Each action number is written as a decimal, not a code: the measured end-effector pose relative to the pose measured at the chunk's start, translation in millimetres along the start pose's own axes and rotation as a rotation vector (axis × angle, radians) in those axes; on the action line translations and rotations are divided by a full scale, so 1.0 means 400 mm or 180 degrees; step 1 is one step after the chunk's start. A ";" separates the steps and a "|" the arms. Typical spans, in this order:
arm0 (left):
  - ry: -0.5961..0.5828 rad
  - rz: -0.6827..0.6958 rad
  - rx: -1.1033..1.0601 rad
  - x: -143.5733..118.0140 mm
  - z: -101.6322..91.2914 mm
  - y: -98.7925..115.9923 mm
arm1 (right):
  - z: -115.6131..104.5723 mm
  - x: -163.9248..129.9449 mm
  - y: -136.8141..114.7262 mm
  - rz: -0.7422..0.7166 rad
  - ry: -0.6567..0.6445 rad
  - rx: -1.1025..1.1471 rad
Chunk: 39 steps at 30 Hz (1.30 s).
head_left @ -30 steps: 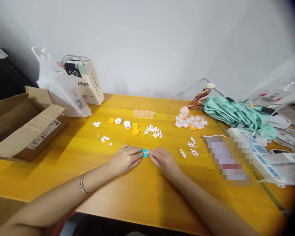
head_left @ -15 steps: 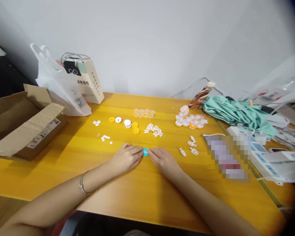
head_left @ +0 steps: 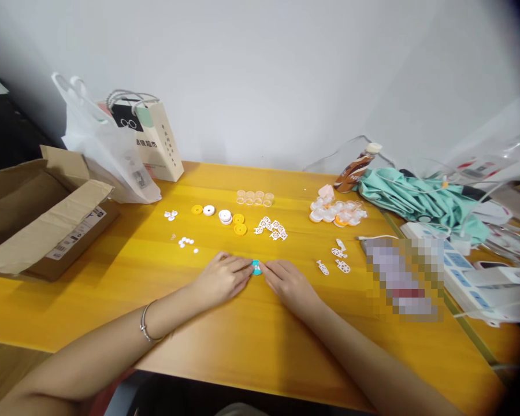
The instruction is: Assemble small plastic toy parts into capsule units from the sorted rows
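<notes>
Between my two hands, low over the table, is a small teal plastic disc (head_left: 256, 268) with a white bit on top. My left hand (head_left: 225, 277) is closed, its fingertips on the disc's left edge. From the other side, the closed fingers of my right hand (head_left: 288, 281) grip its right edge. Beyond them lie white lattice-patterned plastic pieces (head_left: 271, 227), yellow round discs (head_left: 240, 229) and white round discs (head_left: 225, 215). Small white caps (head_left: 186, 241) lie left of my left hand. More white lattice pieces (head_left: 342, 266) are to the right.
Clear cups (head_left: 255, 199) stand in a row at the back, with domed clear containers (head_left: 335, 214) farther right. A cardboard box (head_left: 78, 231) and bags (head_left: 162, 141) occupy the left. On the right are a bottle (head_left: 356, 169), a teal folded cloth (head_left: 420, 199) and a power strip (head_left: 463, 271).
Almost nothing differs. Both hands stay on the teal disc in the same place, and the view shifts very slightly.
</notes>
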<state>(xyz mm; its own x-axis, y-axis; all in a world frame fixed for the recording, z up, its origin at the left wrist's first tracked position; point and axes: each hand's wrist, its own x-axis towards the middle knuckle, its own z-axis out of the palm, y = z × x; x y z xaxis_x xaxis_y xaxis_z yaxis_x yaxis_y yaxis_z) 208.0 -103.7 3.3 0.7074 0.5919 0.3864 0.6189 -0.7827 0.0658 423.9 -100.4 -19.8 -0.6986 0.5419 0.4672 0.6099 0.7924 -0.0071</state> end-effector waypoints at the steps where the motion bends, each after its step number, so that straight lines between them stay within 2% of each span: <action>1: -0.0004 -0.0002 -0.0003 0.000 -0.001 0.000 | 0.001 0.000 0.000 0.0012 -0.0004 0.0016; 7: -0.0022 -0.0014 -0.0016 -0.002 -0.001 0.001 | 0.005 -0.003 0.003 0.0075 0.0031 0.0120; 14: -0.0009 -0.0045 -0.0093 0.000 -0.002 0.003 | -0.018 0.004 -0.004 0.0046 0.0149 0.0345; 20: 0.0063 -0.0199 -0.0562 -0.004 0.002 -0.005 | -0.010 -0.002 -0.006 0.0190 0.0165 0.0527; 26: 0.0122 -0.0714 -0.1131 0.019 -0.002 -0.005 | 0.002 0.007 -0.004 0.0930 0.0483 0.1172; 29: 0.0149 -0.0875 -0.1424 0.039 0.001 -0.003 | -0.001 0.013 -0.005 0.1127 0.0550 0.1360; 35: 0.0109 -0.0880 -0.1522 0.059 0.015 -0.003 | 0.002 0.016 -0.015 0.1297 0.0507 0.1761; 39: 0.0224 -0.0892 -0.1588 0.056 0.010 0.001 | 0.009 0.018 -0.021 0.1742 0.0623 0.2430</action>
<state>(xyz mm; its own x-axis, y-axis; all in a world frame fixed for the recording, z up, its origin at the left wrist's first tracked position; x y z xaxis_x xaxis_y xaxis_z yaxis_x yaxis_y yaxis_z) 225.7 -90.1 8.2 0.5047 0.7888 0.3509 0.5314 -0.6042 0.5938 412.6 -102.1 -19.4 -0.2723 0.8894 0.3672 0.3767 0.4497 -0.8099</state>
